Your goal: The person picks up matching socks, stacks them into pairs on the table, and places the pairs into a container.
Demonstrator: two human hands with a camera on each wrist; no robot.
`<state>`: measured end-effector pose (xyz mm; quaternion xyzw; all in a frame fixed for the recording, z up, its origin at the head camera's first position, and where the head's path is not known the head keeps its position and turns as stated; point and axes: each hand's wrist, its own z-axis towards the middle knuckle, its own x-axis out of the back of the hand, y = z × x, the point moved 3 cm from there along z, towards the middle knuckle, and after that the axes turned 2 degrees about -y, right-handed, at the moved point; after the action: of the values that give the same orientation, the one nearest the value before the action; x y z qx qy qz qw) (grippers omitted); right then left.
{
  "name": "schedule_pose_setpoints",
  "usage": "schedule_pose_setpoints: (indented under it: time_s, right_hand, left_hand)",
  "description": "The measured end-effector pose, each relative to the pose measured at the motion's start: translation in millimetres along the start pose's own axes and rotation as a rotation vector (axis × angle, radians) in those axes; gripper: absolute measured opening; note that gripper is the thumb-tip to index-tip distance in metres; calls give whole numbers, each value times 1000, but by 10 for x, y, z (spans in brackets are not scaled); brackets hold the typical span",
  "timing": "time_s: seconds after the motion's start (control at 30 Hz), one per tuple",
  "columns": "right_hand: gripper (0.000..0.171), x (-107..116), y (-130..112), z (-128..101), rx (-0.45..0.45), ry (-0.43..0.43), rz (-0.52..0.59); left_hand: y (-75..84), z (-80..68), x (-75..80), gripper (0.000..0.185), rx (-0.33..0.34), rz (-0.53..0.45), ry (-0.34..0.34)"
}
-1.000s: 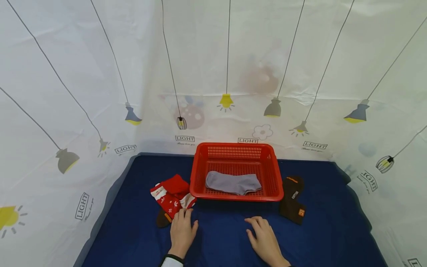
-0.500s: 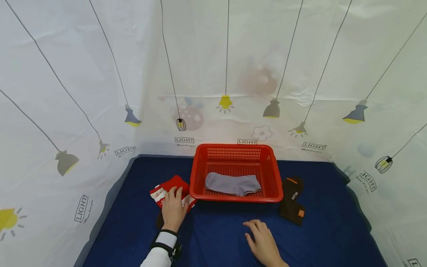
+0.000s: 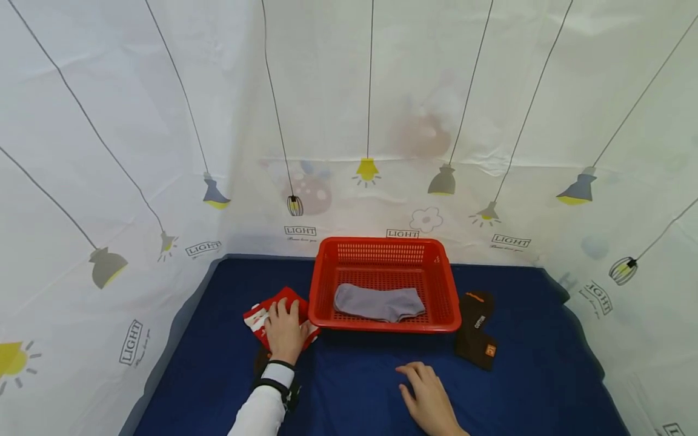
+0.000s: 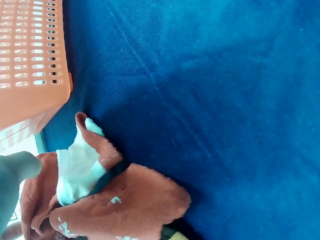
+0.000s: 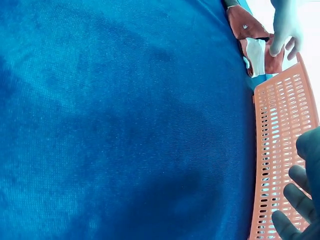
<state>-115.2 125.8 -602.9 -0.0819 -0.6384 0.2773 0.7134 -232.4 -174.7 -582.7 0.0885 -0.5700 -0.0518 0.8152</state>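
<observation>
My left hand [image 3: 286,336] lies over a pair of red-and-white patterned socks [image 3: 292,295] left of the basket. In the left wrist view the thumb [image 4: 26,165] presses on the bunched red fabric, with a fingertip on its other side, pinching it. One red sock [image 4: 125,205] spreads out toward the camera. Partly under it and my wrist is a dark brown sock [image 3: 262,361]. My right hand [image 3: 428,396] hovers near the front, holding nothing, its fingers loosely bent. A pair of grey socks [image 3: 378,303] lies in the red plastic basket [image 3: 382,326].
Right of the basket lies another brown sock [image 3: 474,333] with orange marks. A dark blue cloth [image 3: 360,375] covers the work surface. White sheeting [image 3: 349,91] printed with hanging lamps rises behind and at both sides.
My left hand has reached forward from the front edge of the red socks onto them, and its fingers now grip the fabric. The right hand has stayed almost in place.
</observation>
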Motion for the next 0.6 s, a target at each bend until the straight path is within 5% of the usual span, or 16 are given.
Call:
schedule_pose_setpoints:
  time_s: [0.37, 0.6]
  right_hand:
    - [28, -18, -7, 7, 13, -23, 15]
    - [26, -24, -3, 10, -7, -61, 14]
  left_hand:
    - [16, 102, -118, 47, -82, -11, -20]
    - [-16, 178, -156, 33, -71, 23, -26]
